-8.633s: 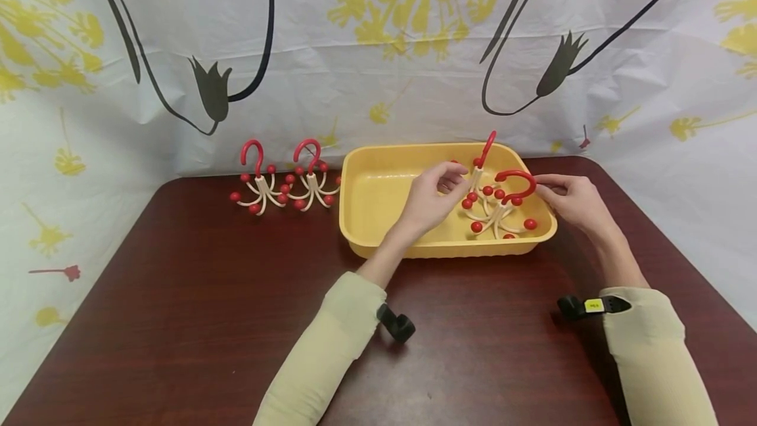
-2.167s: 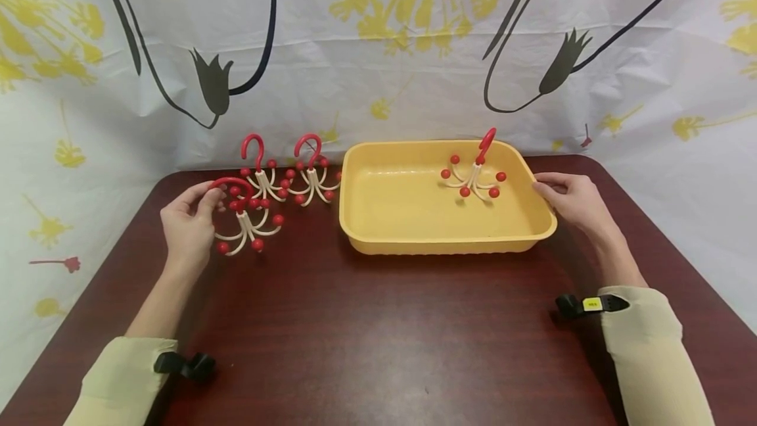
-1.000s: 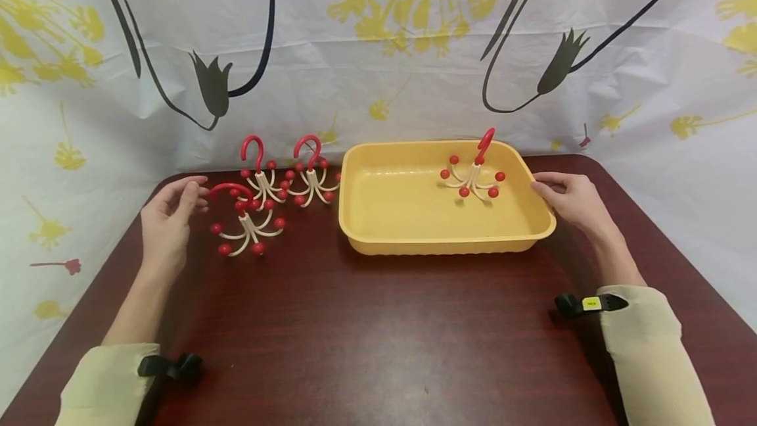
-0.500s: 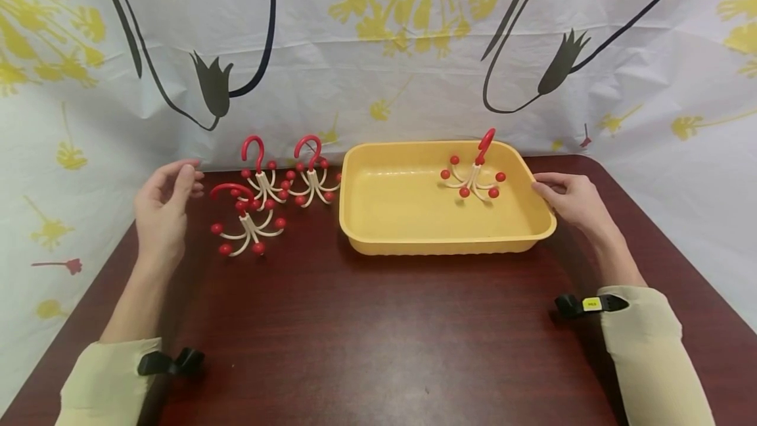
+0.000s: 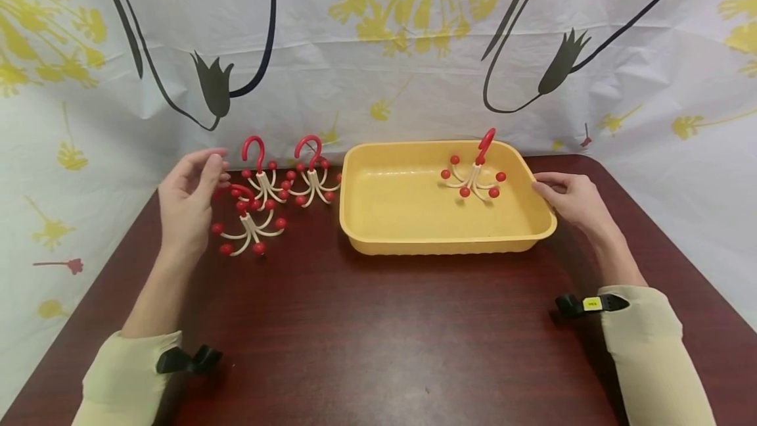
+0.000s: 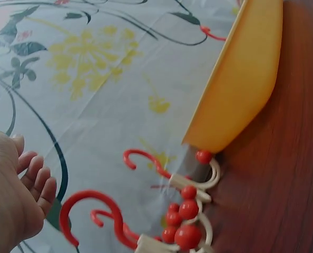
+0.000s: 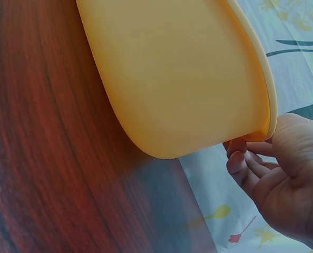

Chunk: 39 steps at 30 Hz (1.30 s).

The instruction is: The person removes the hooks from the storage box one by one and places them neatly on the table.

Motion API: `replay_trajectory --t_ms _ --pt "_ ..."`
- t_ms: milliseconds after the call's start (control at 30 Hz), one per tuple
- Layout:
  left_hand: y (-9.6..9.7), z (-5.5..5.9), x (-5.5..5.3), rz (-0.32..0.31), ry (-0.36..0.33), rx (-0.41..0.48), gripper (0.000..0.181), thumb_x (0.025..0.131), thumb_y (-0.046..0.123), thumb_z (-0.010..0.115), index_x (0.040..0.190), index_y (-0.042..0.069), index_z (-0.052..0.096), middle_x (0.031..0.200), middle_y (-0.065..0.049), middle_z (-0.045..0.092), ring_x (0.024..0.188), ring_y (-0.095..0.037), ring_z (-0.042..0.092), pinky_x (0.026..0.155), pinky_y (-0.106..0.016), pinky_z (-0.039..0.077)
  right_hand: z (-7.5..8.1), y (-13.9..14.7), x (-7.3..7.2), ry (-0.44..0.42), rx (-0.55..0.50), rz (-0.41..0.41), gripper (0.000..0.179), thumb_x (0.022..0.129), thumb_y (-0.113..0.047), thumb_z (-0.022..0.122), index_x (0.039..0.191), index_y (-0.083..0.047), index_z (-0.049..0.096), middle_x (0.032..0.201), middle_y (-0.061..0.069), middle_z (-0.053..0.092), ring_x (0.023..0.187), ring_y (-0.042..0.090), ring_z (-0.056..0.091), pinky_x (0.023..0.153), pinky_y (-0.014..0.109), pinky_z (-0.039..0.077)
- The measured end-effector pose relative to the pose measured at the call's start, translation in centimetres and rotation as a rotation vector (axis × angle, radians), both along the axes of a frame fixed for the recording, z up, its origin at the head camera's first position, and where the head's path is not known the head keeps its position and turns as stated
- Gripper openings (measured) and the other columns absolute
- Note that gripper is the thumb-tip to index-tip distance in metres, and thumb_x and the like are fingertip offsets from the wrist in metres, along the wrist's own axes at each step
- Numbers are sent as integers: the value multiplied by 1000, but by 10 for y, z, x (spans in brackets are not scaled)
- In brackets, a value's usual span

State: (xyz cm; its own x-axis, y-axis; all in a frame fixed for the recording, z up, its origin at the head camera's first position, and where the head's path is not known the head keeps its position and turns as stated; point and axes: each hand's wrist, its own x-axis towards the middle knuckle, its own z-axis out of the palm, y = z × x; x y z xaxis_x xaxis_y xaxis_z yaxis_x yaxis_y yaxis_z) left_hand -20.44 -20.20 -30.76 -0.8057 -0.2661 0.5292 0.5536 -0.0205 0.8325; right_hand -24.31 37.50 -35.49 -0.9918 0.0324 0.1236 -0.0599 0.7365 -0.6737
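Observation:
My left hand [image 5: 186, 206] is raised at the left with its fingers relaxed and holding nothing. Just right of it, a multi-arm hanger [image 5: 245, 222] with a red hook, cream arms and red ball tips stands on the table; the hand partly covers its hook. Two like hangers, one at the back left [image 5: 261, 183] and a second hanger [image 5: 311, 181] beside it, stand behind. In the left wrist view the palm [image 6: 9, 195] is apart from the nearest hook [image 6: 88, 195]. My right hand [image 5: 576, 206] grips the right end of a yellow tub [image 5: 408, 242], fingers under its rim.
Inside the tub, toward its right, stands another hanger [image 5: 475, 176]. The dark red-brown table [image 5: 378, 334] extends in front of the tub. A white cloth [image 5: 378, 64] with printed flowers hangs behind and at both sides.
Over the last seconds my left hand took one hanger from the tub to the left of the table and let go. It drew back left, then came right again. My right hand stayed put.

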Motion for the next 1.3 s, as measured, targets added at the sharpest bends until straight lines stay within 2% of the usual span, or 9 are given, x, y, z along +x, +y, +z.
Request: replay_trajectory --t_ms 267,433,500,700,867,1000,1300 --pt "26 0 -4 -46 -13 -73 17 100 12 64 110 1 72 92 -3 70 81 -15 62 77 -23 53 0 0 0 19 16 4 52 101 -40 62 128 4 64 108 24 70 73 9 63 60 21 52" --pt "41 -2 -9 -89 -3 -89 25 100 13 64 115 -8 68 94 -6 69 83 -16 61 78 -23 53 0 0 -1 32 23 6 50 100 -39 62 127 4 65 108 25 70 73 9 63 60 20 52" --pt "47 -2 -10 -98 -8 -122 30 101 14 63 118 -10 65 94 -6 68 84 -16 61 79 -24 53 1 0 0 32 23 6 50 100 -39 62 126 4 65 107 25 70 73 9 63 60 20 52" --pt "68 -5 -14 -135 -40 -203 31 102 17 62 122 -6 64 100 -2 67 88 -17 62 80 -23 53 1 0 -1 23 21 5 50 100 -39 62 127 3 65 108 24 69 73 10 63 61 20 52" --pt "89 -8 -19 -199 -67 -218 29 102 15 62 123 -6 64 103 -2 67 93 -20 62 84 -25 53 1 0 -1 29 21 1 49 100 -39 63 126 3 66 105 23 70 72 10 62 60 20 52" --pt "106 -11 -23 -248 -70 -212 28 102 11 61 123 -8 63 106 -8 66 96 -22 62 87 -30 53 1 0 -1 21 15 2 50 100 -39 62 127 3 65 108 25 69 73 10 63 61 19 52" --pt "144 -20 -33 -308 -92 -214 26 101 7 62 122 -9 64 106 -14 66 89 -15 61 81 -28 53 1 0 -1 2 7 -3 51 101 -40 62 128 3 64 111 26 68 75 12 64 62 20 53"
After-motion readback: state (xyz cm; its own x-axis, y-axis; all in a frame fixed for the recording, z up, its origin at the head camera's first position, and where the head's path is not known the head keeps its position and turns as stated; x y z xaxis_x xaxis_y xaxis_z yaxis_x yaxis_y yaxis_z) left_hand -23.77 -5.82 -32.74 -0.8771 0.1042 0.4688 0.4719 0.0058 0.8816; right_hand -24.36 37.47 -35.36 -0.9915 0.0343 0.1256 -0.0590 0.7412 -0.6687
